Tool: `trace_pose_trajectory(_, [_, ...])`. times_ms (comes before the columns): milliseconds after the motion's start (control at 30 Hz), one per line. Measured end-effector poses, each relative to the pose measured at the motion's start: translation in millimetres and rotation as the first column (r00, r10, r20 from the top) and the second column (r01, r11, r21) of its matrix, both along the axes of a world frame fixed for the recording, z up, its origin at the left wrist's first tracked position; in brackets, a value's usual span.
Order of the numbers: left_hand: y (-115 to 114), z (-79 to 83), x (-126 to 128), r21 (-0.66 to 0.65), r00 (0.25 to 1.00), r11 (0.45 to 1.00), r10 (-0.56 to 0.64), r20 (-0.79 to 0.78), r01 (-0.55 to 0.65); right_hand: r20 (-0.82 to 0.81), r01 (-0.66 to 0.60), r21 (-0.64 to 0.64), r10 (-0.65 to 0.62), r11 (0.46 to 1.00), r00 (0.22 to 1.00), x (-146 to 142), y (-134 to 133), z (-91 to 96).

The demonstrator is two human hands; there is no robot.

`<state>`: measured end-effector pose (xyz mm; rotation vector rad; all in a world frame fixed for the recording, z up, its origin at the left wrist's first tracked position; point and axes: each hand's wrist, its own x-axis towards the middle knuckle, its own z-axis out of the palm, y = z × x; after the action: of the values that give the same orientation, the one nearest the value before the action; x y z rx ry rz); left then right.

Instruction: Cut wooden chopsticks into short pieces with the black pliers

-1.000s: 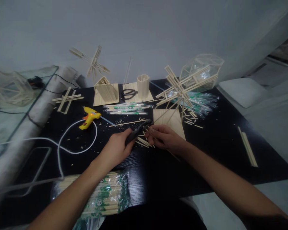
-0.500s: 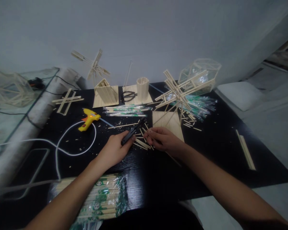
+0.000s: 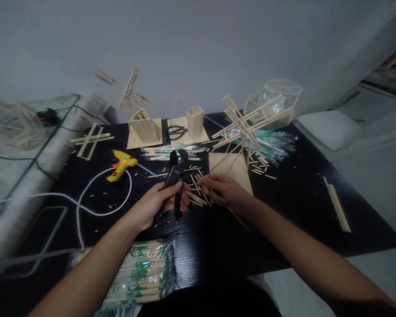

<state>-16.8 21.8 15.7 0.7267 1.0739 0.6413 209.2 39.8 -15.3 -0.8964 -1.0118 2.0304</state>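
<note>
At the black worktop (image 3: 214,251), your left hand (image 3: 161,198) wraps around a black two-handled cutting tool (image 3: 174,172), its blades parted and pointing away from you. Your right hand (image 3: 222,190) pinches a thin, pale wooden stick (image 3: 239,219), the far end slanting out toward you beneath the palm. Between your hands lies a loose pile of short, pale wooden sticks (image 3: 196,200). Beyond your right hand, a spoked frame of pale sticks (image 3: 242,126) rises on thin legs over a flat, light wooden board (image 3: 239,174). To your left rests a yellow glue gun (image 3: 121,164); a clear-and-green plastic package of pale sticks (image 3: 148,273) lies partly under your left forearm.
</note>
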Motion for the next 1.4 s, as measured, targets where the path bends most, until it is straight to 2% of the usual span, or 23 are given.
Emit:
trace_pose_trajectory(167, [-0.4, -5.8, -0.7, 0.168, 0.995, 0.982, -0.075, -0.061, 0.085, -0.002, 0.002, -0.006, -0.002, 1.000, 1.000, 0.5, 0.0, -1.2])
trace_pose_trajectory(367, [-2.6, -5.8, -0.4, 0.115, 0.992, 0.986, -0.120, -0.033, 0.123, -0.006, 0.009, -0.015, -0.009, 1.000, 1.000, 0.1, 0.3, -2.3])
trace_pose_trajectory(633, [-4.6, -2.7, 1.9, 0.078, 0.989, 0.991, -0.101, -0.108, 0.109, 0.002, 0.015, -0.019, -0.015, 1.000, 1.000, -1.0, 0.4, -2.5])
trace_pose_trajectory(767, [-4.8, -2.4, 2.1, 0.065, 0.990, 0.993, -0.088, -0.109, 0.096, 0.009, 0.014, -0.021, -0.014, 1.000, 1.000, -0.4, 0.2, -2.0])
trace_pose_trajectory(900, [-3.5, -1.7, 2.0, 0.147, 0.997, 0.987, -0.055, -0.059, 0.063, 0.015, 0.014, -0.023, -0.014, 1.000, 1.000, 0.1, 0.1, -2.0])
trace_pose_trajectory(1100, [-1.5, 1.4, 3.2, 0.018, 0.993, 0.997, 0.077, 0.087, -0.079, 0.002, 0.041, -0.029, -0.041, 0.999, 0.999, -1.1, 0.2, -1.6])
trace_pose_trajectory(1267, [-1.8, 2.2, 5.8, 0.146, 0.988, 0.982, 0.104, 0.116, -0.120, -0.023, 0.072, 0.007, -0.072, 0.997, 0.997, -2.4, -1.2, 0.1])
trace_pose_trajectory(1400, [-2.9, 0.2, 3.4, 0.385, 0.986, 0.916, 0.150, -0.068, -0.113, -0.010, 0.064, 0.010, -0.064, 0.998, 0.998, -2.7, -1.6, -0.9])
